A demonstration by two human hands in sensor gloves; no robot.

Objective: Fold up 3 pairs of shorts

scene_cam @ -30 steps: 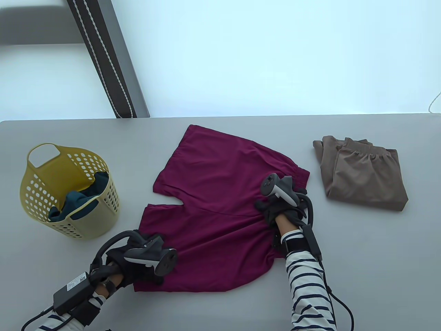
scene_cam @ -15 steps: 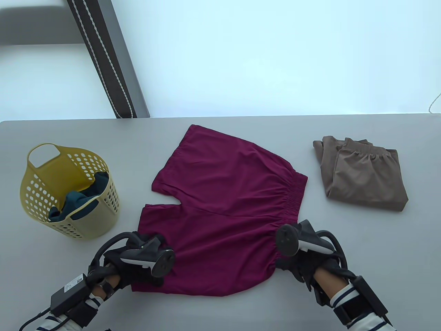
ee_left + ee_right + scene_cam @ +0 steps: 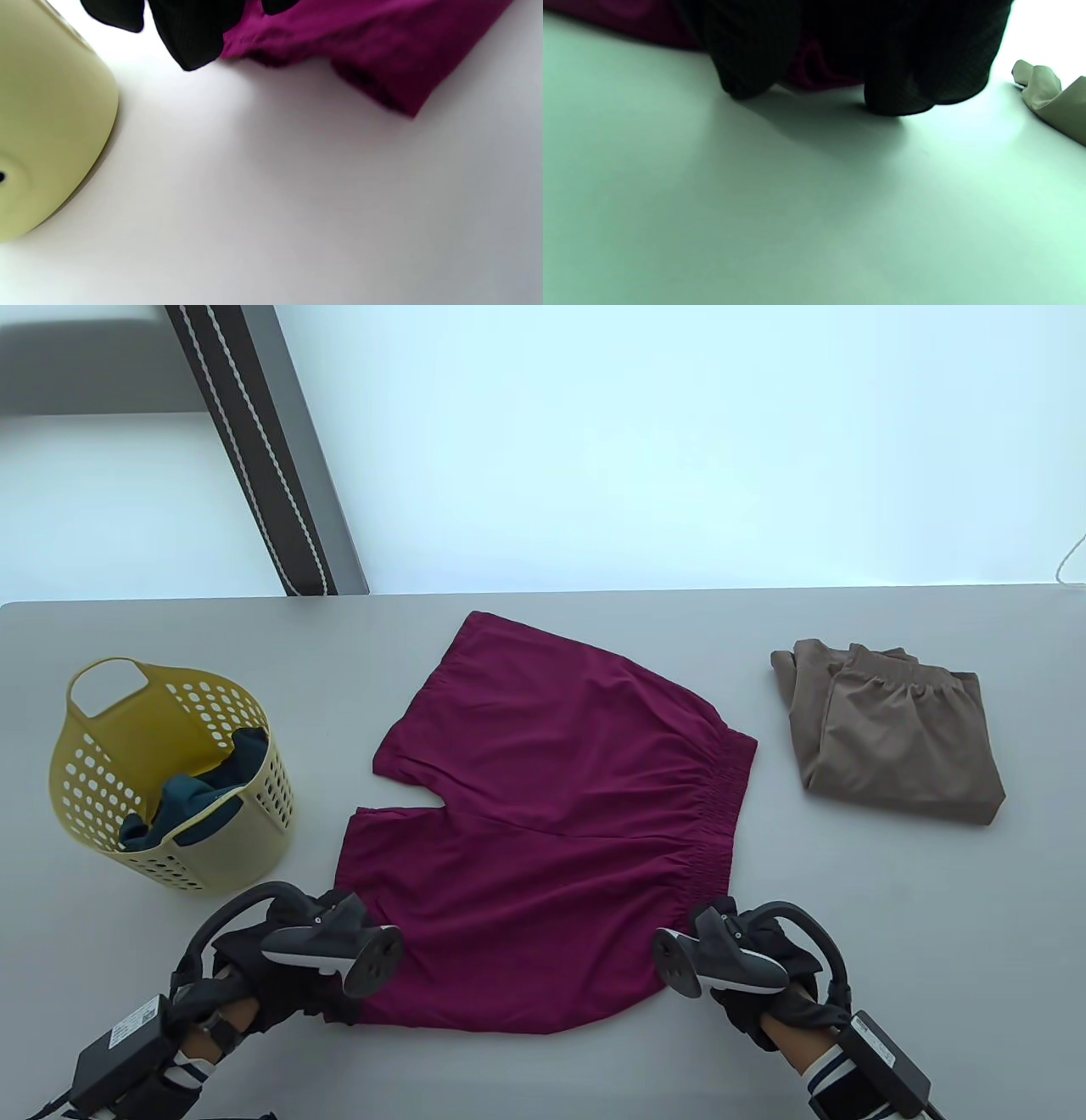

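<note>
Maroon shorts [image 3: 543,814] lie spread flat in the middle of the grey table [image 3: 891,916], legs to the left and elastic waistband to the right. My left hand [image 3: 335,1005] sits at the near corner of the near leg. In the left wrist view its fingertips [image 3: 191,38] pinch the hem of the shorts [image 3: 373,55], which is raised slightly off the table. My right hand [image 3: 730,993] is at the near corner of the waistband. In the right wrist view its curled fingers [image 3: 895,84] close over the maroon cloth [image 3: 814,67].
Folded brown shorts [image 3: 891,729] lie at the right; a corner shows in the right wrist view [image 3: 1052,101]. A yellow perforated basket [image 3: 93,780] stands at the left with dark teal shorts [image 3: 195,806] inside; its wall fills the left wrist view's edge [image 3: 42,127].
My right hand left the middle of the waistband and came down to its near corner. My left hand slid slightly toward me and to the left along the leg hem.
</note>
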